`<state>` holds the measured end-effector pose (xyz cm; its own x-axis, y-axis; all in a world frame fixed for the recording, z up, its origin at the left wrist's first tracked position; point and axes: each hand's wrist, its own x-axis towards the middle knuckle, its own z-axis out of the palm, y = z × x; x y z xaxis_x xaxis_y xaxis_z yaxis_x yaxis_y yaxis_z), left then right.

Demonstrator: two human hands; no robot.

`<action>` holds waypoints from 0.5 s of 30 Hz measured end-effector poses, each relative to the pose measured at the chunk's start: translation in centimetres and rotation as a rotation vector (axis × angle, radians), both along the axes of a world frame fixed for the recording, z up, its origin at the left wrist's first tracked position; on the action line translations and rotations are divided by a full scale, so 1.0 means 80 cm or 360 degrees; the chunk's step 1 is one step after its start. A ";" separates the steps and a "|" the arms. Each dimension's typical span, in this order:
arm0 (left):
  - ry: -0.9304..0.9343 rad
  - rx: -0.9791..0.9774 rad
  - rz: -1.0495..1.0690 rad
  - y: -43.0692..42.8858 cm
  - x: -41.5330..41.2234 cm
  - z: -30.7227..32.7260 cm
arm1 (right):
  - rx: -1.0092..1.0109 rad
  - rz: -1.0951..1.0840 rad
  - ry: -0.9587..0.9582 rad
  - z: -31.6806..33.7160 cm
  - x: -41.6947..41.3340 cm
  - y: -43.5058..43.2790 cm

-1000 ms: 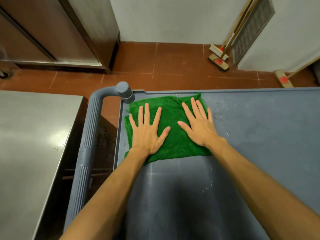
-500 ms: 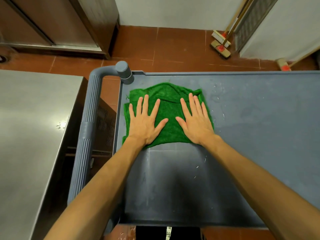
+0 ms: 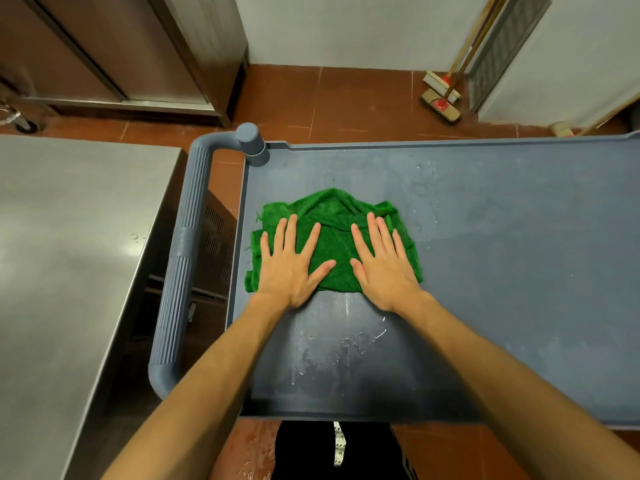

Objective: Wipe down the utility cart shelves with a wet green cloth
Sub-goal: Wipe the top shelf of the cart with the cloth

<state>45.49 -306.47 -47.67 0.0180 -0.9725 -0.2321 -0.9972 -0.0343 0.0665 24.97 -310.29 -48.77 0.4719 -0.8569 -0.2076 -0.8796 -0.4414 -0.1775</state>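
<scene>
A wet green cloth [image 3: 334,220] lies bunched on the left part of the grey cart's top shelf [image 3: 502,271]. My left hand [image 3: 289,268] presses flat on the cloth's left half, fingers spread and straight. My right hand [image 3: 382,268] presses flat on its right half in the same way. The cloth's far edge is rucked up into a fold between my hands. Water streaks and drops shine on the shelf just behind my wrists.
The cart's ribbed handle [image 3: 180,268] runs along its left side. A steel table [image 3: 65,271] stands close to the left. Steel cabinets [image 3: 114,53] sit at the back left. Brooms [image 3: 441,98] lean on the far wall over the red tiled floor [image 3: 346,98].
Both hands have pulled the cloth toward me, away from the far left corner of the shelf. The cloth has bunched up at its far edge, and more wet shelf shows.
</scene>
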 end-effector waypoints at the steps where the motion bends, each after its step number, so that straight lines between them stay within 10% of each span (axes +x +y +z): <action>1: 0.0002 0.0011 0.0004 0.007 0.000 0.002 | 0.0003 0.0006 -0.0006 0.001 -0.001 0.007; 15: 0.0050 0.0169 0.0067 0.069 0.003 0.011 | 0.0065 0.0080 -0.0032 0.005 0.001 0.062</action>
